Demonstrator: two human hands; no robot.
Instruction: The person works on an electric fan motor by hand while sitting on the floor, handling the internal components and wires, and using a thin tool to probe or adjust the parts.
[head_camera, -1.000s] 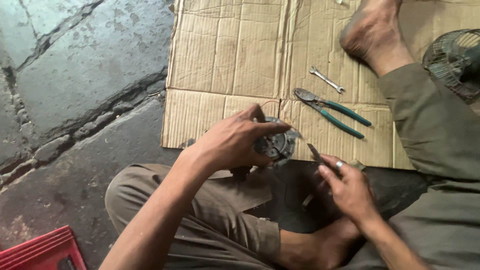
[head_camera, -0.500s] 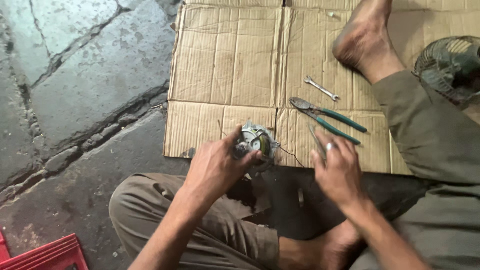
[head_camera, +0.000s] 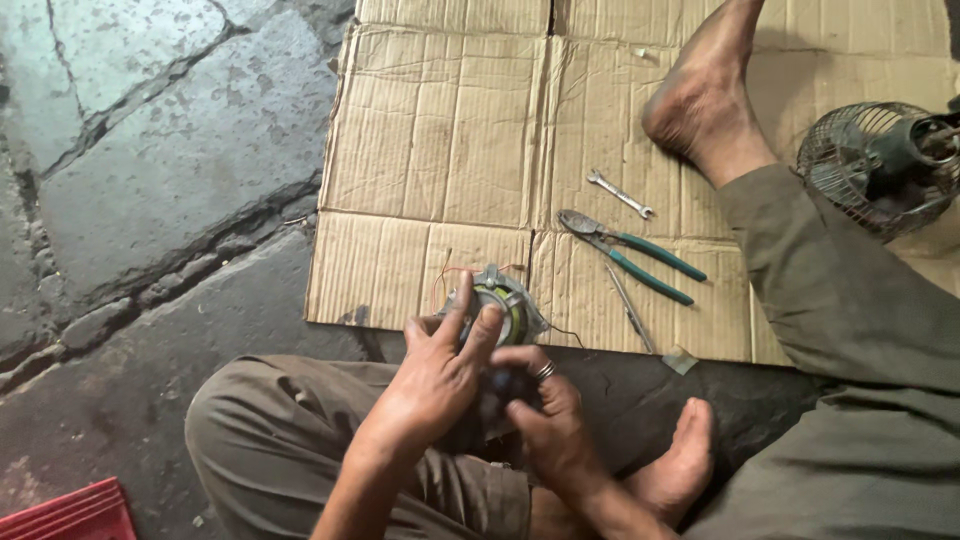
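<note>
Motor housing (head_camera: 497, 300), a small round metal part with green windings showing inside, is sitting at the near edge of the cardboard sheet (head_camera: 440, 150), just above the person's crossed legs, and both hands are working on it. The left hand (head_camera: 435, 375) is pressing over its top with fingers spread and gripping the rim, while the right hand (head_camera: 545, 415), wearing a ring, is curling in beneath it, grasping the lower side; what its fingertips are pinching is hidden. Judging from this, the part is being steadied, so keeping the left grip firm and the thin red wires (head_camera: 450, 275) free of the fingers looks wise. Farther out, a slim screwdriver (head_camera: 630, 310), green-handled pliers (head_camera: 630, 255) and a small spanner (head_camera: 620, 194) are lying on the cardboard, within reach. Beyond them, a caged fan (head_camera: 880, 165) is resting beside the outstretched leg.
</note>
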